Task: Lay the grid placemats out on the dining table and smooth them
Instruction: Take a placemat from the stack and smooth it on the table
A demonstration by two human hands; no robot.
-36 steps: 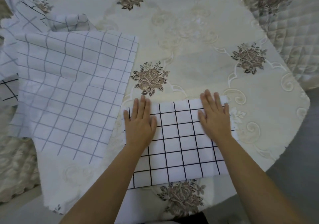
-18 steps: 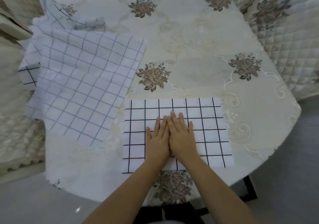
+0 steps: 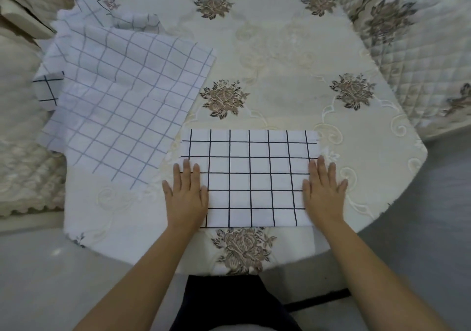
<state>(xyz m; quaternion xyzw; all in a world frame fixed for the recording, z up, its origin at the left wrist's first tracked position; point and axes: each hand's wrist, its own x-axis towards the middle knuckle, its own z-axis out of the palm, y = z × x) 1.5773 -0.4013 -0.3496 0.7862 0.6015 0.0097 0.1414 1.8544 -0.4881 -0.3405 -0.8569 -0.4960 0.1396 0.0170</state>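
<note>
- A person's left hand (image 3: 186,195) and right hand (image 3: 323,193) lie flat, fingers straight and palms down, on opposite ends of a black-grid placemat (image 3: 249,177).
- Neither hand grips anything. Each presses over a short edge of the mat, partly on the mat and partly on the tablecloth (image 3: 280,62) beside it.
- The black-grid placemat lies spread flat at the near edge of the round dining table (image 3: 397,136), squarely in front of the person, its near edge just above a rose motif (image 3: 242,249) on the cloth's overhang.
- To the left, apart from that mat, a larger grey-grid placemat (image 3: 122,106) lies at an angle, wrinkled, on top of a loose pile.
- A corner of another black-grid piece (image 3: 47,88) pokes out from under its left side, and more grey-grid cloth (image 3: 135,22) shows behind it.
- Quilted, flower-patterned chair covers (image 3: 413,57) stand at the table's right, and pale lace-edged upholstery (image 3: 17,139) at its left.
- Grey floor (image 3: 433,216) surrounds the table.
</note>
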